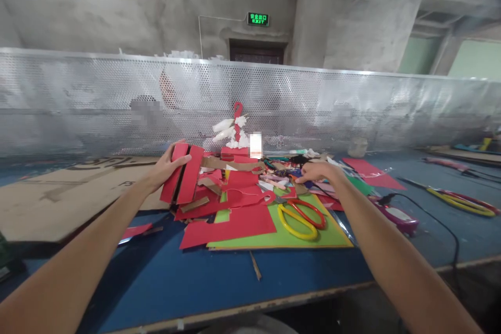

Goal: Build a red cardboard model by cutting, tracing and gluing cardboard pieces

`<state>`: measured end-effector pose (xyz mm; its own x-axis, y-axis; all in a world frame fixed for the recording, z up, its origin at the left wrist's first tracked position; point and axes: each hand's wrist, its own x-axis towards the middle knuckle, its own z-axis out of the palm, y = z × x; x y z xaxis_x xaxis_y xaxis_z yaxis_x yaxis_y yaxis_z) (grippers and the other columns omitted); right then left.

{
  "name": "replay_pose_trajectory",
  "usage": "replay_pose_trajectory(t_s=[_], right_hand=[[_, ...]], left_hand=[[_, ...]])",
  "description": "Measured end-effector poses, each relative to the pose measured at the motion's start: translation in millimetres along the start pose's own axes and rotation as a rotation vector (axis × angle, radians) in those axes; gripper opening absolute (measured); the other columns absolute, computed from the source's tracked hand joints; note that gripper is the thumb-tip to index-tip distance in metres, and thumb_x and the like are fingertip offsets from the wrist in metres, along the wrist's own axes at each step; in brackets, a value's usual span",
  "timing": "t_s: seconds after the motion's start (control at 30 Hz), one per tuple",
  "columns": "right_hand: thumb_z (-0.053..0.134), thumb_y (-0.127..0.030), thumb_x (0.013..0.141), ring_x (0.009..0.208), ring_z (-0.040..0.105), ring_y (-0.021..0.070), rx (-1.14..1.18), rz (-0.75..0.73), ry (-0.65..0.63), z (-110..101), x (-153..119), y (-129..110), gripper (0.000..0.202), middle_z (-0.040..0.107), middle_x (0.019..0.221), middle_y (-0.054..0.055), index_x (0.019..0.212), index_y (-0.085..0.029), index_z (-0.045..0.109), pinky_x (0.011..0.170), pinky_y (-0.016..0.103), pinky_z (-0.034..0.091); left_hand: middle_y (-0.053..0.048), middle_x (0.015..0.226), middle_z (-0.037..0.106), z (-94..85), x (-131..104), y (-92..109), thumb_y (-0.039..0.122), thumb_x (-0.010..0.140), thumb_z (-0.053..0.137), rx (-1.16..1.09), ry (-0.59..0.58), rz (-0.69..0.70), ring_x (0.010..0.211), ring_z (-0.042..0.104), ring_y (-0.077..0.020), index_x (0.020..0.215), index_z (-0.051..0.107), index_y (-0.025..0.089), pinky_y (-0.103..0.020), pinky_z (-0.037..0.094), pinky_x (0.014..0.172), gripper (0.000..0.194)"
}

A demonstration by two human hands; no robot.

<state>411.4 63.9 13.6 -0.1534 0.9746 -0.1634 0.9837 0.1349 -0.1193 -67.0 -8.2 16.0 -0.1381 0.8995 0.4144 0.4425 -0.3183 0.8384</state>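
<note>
On the left, my left hand (167,169) is closed round a red card-covered piece (190,175), which looks like a folded box with a dark gap down it. The thumb lies across its front. My right hand (317,171) reaches into the pile of scraps at the centre, its fingers bent together by small blue and orange parts. What they hold, if anything, is hidden. Below it, scissors (299,218) with one yellow and one red handle lie on a green sheet (274,237). Cut red card (230,228) overlaps that sheet.
Flat brown cardboard (90,188) covers the left of the blue table (219,282). A red hook-shaped piece with white tufts (237,125) stands behind the pile. To the right are a purple device (399,219), a black cable (442,219) and yellow-and-red-handled shears (462,203). A perforated metal screen (313,99) runs behind.
</note>
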Motion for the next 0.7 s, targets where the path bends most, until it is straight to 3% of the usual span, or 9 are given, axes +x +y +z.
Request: replay_pose_trajectory(t_s=[0.17, 0.3, 0.37, 0.5, 0.57, 0.7], right_hand=[[0.069, -0.062, 0.085, 0.060, 0.053, 0.0158, 0.135, -0.008, -0.029, -1.8, 4.5, 21.8, 0.044, 0.054, 0.065, 0.001, 0.076, -0.020, 0.060, 0.059, 0.029, 0.044], [0.068, -0.067, 0.083, 0.060, 0.052, 0.0164, 0.352, -0.023, 0.107, -4.9, 6.5, 36.4, 0.047, 0.054, 0.066, 0.001, 0.082, -0.021, 0.058, 0.057, 0.029, 0.043], [0.068, -0.065, 0.083, 0.064, 0.057, 0.0175, 0.549, -0.133, 0.175, -4.4, 7.4, 36.4, 0.045, 0.061, 0.072, 0.002, 0.088, -0.021, 0.057, 0.059, 0.030, 0.047], [0.072, -0.057, 0.081, 0.077, 0.067, 0.0197, 1.033, -0.494, 0.208, -1.4, 4.9, 13.5, 0.044, 0.069, 0.089, 0.007, 0.097, -0.022, 0.050, 0.072, 0.034, 0.055], [0.076, -0.053, 0.079, 0.074, 0.067, 0.0179, 1.079, -0.583, 0.284, -0.8, 0.9, -6.5, 0.045, 0.069, 0.092, 0.007, 0.096, -0.021, 0.050, 0.069, 0.032, 0.053], [0.074, -0.051, 0.081, 0.060, 0.054, 0.0141, 0.990, -0.643, 0.402, 0.1, -9.9, -48.9, 0.044, 0.056, 0.069, -0.004, 0.102, -0.021, 0.050, 0.059, 0.028, 0.045]], left_hand=[[-0.007, 0.145, 0.060, -2.4, 2.4, -3.9, 0.053, 0.080, 0.075, -0.034, -0.001, -0.002, 0.120, 0.066, -0.0299, 0.152, 0.044, 0.034, -0.042, 0.061, 0.095, 0.081], [-0.007, 0.141, 0.062, -2.0, 0.8, -1.5, 0.054, 0.080, 0.074, -0.029, 0.022, -0.017, 0.115, 0.068, -0.0288, 0.149, 0.046, 0.033, -0.040, 0.062, 0.092, 0.077], [-0.008, 0.136, 0.064, -1.3, -0.8, 1.3, 0.056, 0.080, 0.073, -0.038, 0.018, -0.021, 0.108, 0.071, -0.0280, 0.149, 0.045, 0.033, -0.040, 0.063, 0.086, 0.078], [-0.009, 0.132, 0.066, 0.8, -2.4, 7.2, 0.056, 0.081, 0.074, -0.078, 0.011, 0.004, 0.100, 0.073, -0.0261, 0.149, 0.043, 0.031, -0.038, 0.064, 0.080, 0.079], [-0.010, 0.137, 0.063, 3.1, -2.0, 10.1, 0.056, 0.080, 0.073, -0.083, 0.036, 0.022, 0.106, 0.071, -0.0265, 0.149, 0.043, 0.030, -0.038, 0.063, 0.083, 0.079], [-0.011, 0.145, 0.058, 12.9, -2.1, 14.8, 0.058, 0.081, 0.072, -0.070, 0.095, 0.077, 0.116, 0.068, -0.0274, 0.148, 0.045, 0.029, -0.038, 0.061, 0.091, 0.077]])
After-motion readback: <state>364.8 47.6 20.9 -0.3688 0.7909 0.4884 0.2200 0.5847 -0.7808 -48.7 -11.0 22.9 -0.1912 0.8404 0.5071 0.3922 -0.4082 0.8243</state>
